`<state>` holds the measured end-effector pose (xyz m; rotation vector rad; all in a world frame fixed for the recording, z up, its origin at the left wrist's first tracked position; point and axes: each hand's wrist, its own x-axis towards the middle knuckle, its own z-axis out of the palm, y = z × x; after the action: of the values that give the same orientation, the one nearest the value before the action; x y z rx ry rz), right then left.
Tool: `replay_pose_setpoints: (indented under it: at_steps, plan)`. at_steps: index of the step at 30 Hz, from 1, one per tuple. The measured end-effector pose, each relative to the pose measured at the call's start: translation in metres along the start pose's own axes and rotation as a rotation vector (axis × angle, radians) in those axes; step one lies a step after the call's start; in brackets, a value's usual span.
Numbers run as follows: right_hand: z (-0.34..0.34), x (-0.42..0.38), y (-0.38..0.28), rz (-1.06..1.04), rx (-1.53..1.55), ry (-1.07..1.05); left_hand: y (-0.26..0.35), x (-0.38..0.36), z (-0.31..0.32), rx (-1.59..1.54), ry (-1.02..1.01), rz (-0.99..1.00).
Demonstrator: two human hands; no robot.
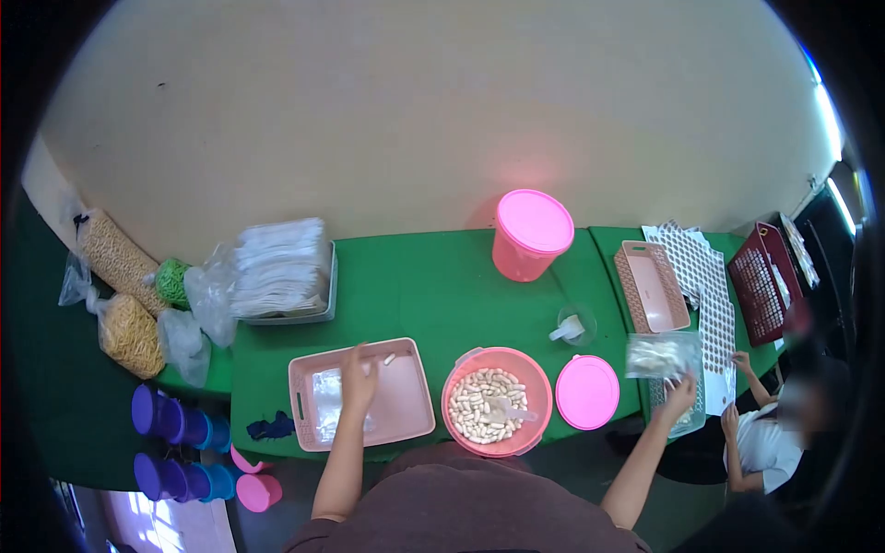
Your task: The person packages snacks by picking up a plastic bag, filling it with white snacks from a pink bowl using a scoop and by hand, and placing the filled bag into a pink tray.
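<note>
My left hand is over the pink tray, its fingers apart, above clear plastic bags. One white piece lies in the tray to its right. My right hand pinches the lower edge of a clear bag of white pieces, above a light green basket. Between my hands stands a pink tub with many white pieces and a clear scoop in it.
A pink lid, a clear cup and a lidded pink container are right of centre. A pink basket and spotted sheets lie farther right. A co-worker sits there. Stacked white bags stand back left.
</note>
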<state>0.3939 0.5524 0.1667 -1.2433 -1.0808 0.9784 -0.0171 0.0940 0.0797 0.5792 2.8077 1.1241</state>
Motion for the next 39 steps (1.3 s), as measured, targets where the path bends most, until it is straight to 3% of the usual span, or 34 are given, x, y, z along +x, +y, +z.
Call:
replay_pose_setpoints:
  at_steps: [2, 3, 4, 5, 6, 10, 12, 14, 16, 20, 22, 23, 25, 27, 29, 31, 32, 34, 36, 37, 39]
  plan:
    - [-0.037, 0.053, 0.044, 0.077, 0.210, 0.206, -0.041, -0.018, 0.003, 0.388, 0.046, -0.388]
    - [-0.056, 0.075, 0.073, 0.096, 0.337, 0.230, -0.047, -0.026, 0.000, 0.387, 0.049, -0.394]
    - [-0.071, 0.092, 0.100, 0.095, 0.338, 0.225, -0.051, -0.033, -0.004, 0.390, 0.016, -0.528]
    - [-0.084, 0.105, 0.122, 0.217, 0.444, 0.300, -0.054, -0.036, -0.007, 0.391, -0.020, -0.664]
    - [-0.089, 0.111, 0.135, 0.341, 0.548, 0.374, -0.056, -0.037, -0.010, 0.389, -0.019, -0.669]
    - [-0.068, 0.094, 0.148, 0.419, 0.437, 0.317, -0.087, -0.035, -0.016, 0.240, 0.167, -0.563]
    - [-0.052, 0.092, 0.153, 0.411, 0.237, 0.162, -0.114, -0.032, -0.016, 0.016, 0.295, -0.419]
    - [-0.025, 0.071, 0.133, 0.384, 0.163, 0.108, -0.108, -0.027, -0.025, -0.045, 0.327, -0.461]
    - [-0.007, 0.060, 0.124, 0.285, 0.069, -0.038, -0.106, -0.023, -0.037, 0.015, 0.296, -0.462]
    - [0.038, 0.011, 0.068, 0.155, -0.084, -0.087, -0.075, -0.019, -0.061, 0.053, 0.405, -0.428]
    - [0.060, -0.018, 0.044, -0.041, -0.142, -0.231, -0.056, -0.017, -0.070, -0.432, 0.420, -0.286]
    - [0.076, -0.050, 0.013, -0.074, -0.139, -0.328, -0.036, -0.016, -0.075, -0.432, 0.421, -0.285]
    - [0.104, -0.115, -0.036, -0.084, -0.081, -0.588, 0.020, -0.016, -0.078, -1.075, 0.317, -0.313]
    - [0.124, -0.175, -0.065, -0.041, -0.005, -0.924, 0.073, -0.024, -0.077, -1.148, 0.231, -0.286]
    - [0.137, -0.219, -0.039, 0.075, 0.076, -1.296, 0.113, -0.034, -0.069, -1.286, 0.061, -0.258]
    - [0.140, -0.271, -0.072, 0.098, 0.085, -1.473, 0.139, -0.042, -0.062, -1.354, -0.030, -0.246]
    - [0.140, -0.277, -0.069, 0.093, 0.088, -1.466, 0.148, -0.046, -0.059, -1.413, -0.128, -0.241]
    - [0.144, -0.286, -0.072, 0.276, 0.127, -1.502, 0.151, -0.050, -0.055, -1.472, -0.230, -0.230]
    - [0.142, -0.282, -0.081, 0.272, 0.173, -1.400, 0.149, -0.049, -0.049, -1.266, 0.071, -0.053]
    - [0.140, -0.274, -0.081, 0.150, 0.070, -1.362, 0.149, -0.047, -0.052, -1.268, 0.069, -0.049]
    - [0.136, -0.265, -0.097, -0.154, -0.098, -1.286, 0.152, -0.046, -0.065, -0.798, 0.490, 0.302]
